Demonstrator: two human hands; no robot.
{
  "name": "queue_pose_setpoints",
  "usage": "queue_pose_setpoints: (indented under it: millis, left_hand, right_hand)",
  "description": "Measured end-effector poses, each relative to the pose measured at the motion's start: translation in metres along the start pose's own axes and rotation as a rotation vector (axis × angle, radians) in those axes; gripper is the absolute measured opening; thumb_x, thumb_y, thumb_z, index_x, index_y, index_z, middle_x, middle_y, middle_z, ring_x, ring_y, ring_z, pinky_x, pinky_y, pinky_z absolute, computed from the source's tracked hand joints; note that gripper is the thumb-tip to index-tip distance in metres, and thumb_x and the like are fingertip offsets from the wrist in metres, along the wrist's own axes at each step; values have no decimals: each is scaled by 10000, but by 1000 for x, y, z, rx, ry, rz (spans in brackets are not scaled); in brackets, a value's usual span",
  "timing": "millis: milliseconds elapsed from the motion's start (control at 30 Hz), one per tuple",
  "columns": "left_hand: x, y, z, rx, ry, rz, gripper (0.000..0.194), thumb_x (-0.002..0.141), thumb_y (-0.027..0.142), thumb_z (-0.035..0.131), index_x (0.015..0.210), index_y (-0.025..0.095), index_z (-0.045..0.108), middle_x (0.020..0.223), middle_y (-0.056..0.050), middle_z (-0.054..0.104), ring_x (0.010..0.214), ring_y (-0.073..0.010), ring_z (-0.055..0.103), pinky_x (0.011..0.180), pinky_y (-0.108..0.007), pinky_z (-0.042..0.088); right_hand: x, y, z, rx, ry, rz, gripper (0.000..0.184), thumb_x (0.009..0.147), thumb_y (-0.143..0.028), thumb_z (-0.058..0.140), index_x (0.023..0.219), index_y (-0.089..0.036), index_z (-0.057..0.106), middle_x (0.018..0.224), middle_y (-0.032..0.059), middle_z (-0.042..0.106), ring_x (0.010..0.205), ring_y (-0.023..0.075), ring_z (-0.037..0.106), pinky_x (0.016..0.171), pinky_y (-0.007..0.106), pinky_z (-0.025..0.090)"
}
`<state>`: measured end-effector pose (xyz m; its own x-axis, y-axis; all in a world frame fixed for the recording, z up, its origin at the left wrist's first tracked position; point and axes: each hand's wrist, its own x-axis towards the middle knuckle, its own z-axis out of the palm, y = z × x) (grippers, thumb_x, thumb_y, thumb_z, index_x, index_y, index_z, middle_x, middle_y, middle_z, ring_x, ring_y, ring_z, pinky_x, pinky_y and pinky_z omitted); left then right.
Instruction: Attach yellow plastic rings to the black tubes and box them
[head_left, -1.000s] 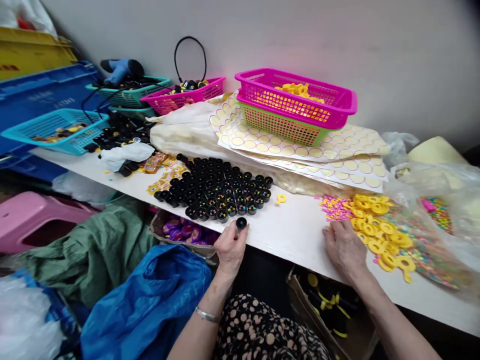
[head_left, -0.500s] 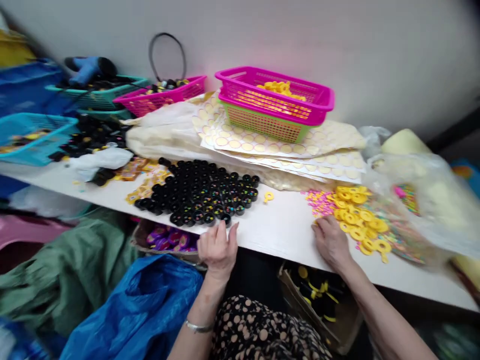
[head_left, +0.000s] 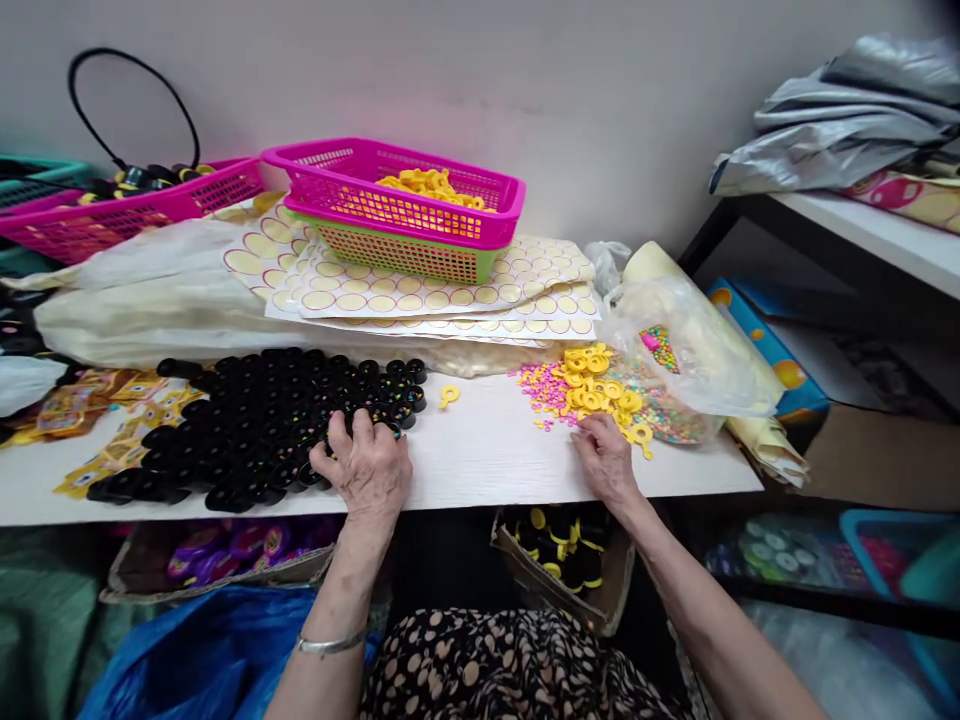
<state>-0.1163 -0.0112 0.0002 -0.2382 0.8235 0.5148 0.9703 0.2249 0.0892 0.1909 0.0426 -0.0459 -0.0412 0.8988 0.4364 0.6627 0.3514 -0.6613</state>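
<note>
Rows of small round black cups (head_left: 247,420) are packed together on the table, several with coloured bits inside. My left hand (head_left: 367,468) rests at their front right edge, back up, its bent fingers apart over the nearest cups; no held thing shows. On the right, my right hand (head_left: 604,462) is closed at the edge of the small pink beads (head_left: 546,392). Its fingertips are pressed together low on the table, and what they pinch is hidden. Yellow ring-shaped plastic pieces (head_left: 604,392) are heaped just beyond it. A single yellow ring piece (head_left: 448,396) lies between the hands.
A pink basket (head_left: 405,215) of yellow pieces sits in a green one on sticker sheets (head_left: 450,300). A clear bag (head_left: 682,350) with coloured beads lies at right. Below the table edge are a carton (head_left: 517,550) of black-and-yellow parts and a box of purple items (head_left: 232,550).
The view has swung to the right, bringing a shelf into sight. My left hand has moved forward over the black cups, its fingers spreading. My right hand remains beside the beads.
</note>
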Motion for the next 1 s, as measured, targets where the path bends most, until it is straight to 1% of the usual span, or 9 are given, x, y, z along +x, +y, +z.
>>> queue_pose_setpoints:
  millis: [100,200,300,400,500,600,733,900,1000]
  left_hand:
    - [-5,9,-5,-71,47,22,182,738,277,563,839,132,606,1189,-162,533,1206,-390,323,892,-537,247]
    - [-15,32,-3,-279,66,111,213,719,286,593,887,155,602,1091,-123,599,1132,-332,415,900,-481,305]
    - [-25,63,8,-592,-31,173,197,700,254,607,881,180,588,943,-74,635,1036,-259,500,865,-401,387]
    - [-31,90,21,-804,-180,71,175,664,206,622,835,205,582,864,-35,616,919,-208,546,785,-343,443]
    - [-32,106,30,-932,-261,41,217,616,157,650,819,205,589,837,-20,601,862,-184,550,765,-319,461]
    - [-32,112,37,-1019,-298,11,292,591,159,688,867,190,598,865,-29,600,832,-170,557,755,-309,473]
    - [-33,115,43,-1073,-343,2,389,559,198,741,924,187,606,904,-35,607,843,-171,564,762,-310,478]
    - [-33,114,46,-1020,-372,44,364,545,206,758,885,205,629,892,-28,625,879,-188,555,808,-342,449]
    - [-33,112,47,-1005,-393,79,344,569,237,749,891,220,630,912,-27,625,907,-197,549,812,-350,438]
  right_hand:
    - [1,-5,2,-33,-59,-4,143,773,-186,474,833,-198,604,868,40,543,810,172,538,712,285,429]
    - [5,-17,7,-123,-186,-7,165,810,-199,451,811,-198,615,840,31,548,783,156,537,687,257,406]
    - [10,-29,12,-276,-280,23,196,850,-236,427,810,-198,615,835,29,545,777,149,524,659,242,371]
    - [14,-37,17,-435,-324,36,200,863,-251,419,811,-197,604,861,34,547,766,148,507,629,237,334]
    - [16,-41,16,-520,-364,24,219,865,-183,380,820,-182,594,867,49,552,768,151,502,616,239,311]
    - [17,-44,8,-491,-464,54,233,850,-142,362,818,-176,590,873,57,571,796,154,515,625,241,309]
    - [16,-46,-4,-451,-636,165,186,809,-196,432,766,-178,612,805,56,621,759,168,546,590,248,298]
    - [20,-39,-8,-466,-649,252,155,770,-259,499,755,-180,632,764,49,651,734,173,570,558,238,301]
    - [24,-38,-9,-470,-651,251,160,776,-252,488,754,-182,631,766,44,652,741,165,574,559,232,306]
